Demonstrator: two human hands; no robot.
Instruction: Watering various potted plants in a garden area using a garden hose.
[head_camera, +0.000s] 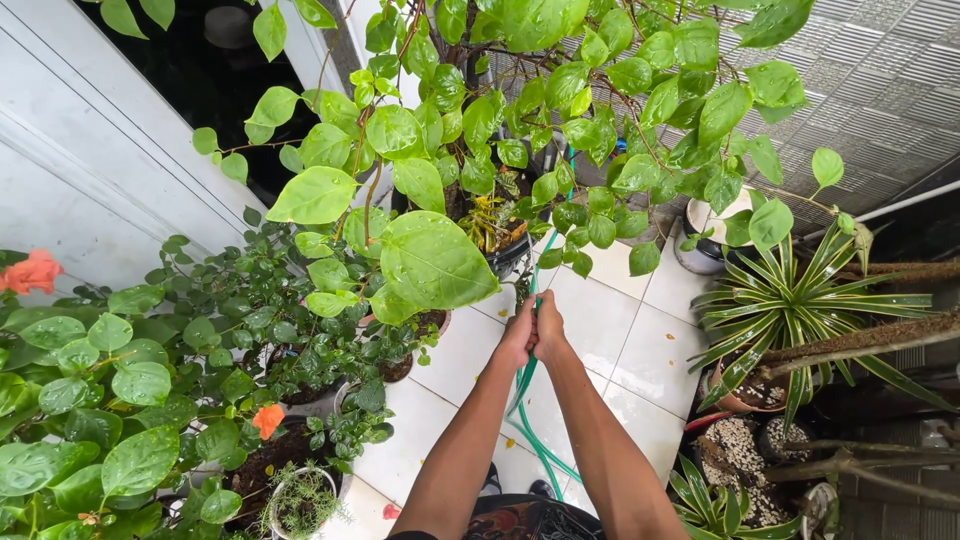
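Both my hands are stretched out in front of me and clasp a thin green garden hose (527, 395). My left hand (518, 332) and my right hand (549, 328) are side by side, fingers closed on the hose just below a large wet leaf (433, 262). The hose runs up between the plants toward a dark pot (508, 250) with a yellow-green plant, and loops down over the white tiled floor (610, 330) toward my feet.
Potted plants crowd the left, some with orange flowers (32, 271). A striped spiky plant (790, 300) in a clay pot and pots with pebbles (735, 445) stand at the right. A white wall (70, 170) is at the left, a mesh fence (880, 90) behind.
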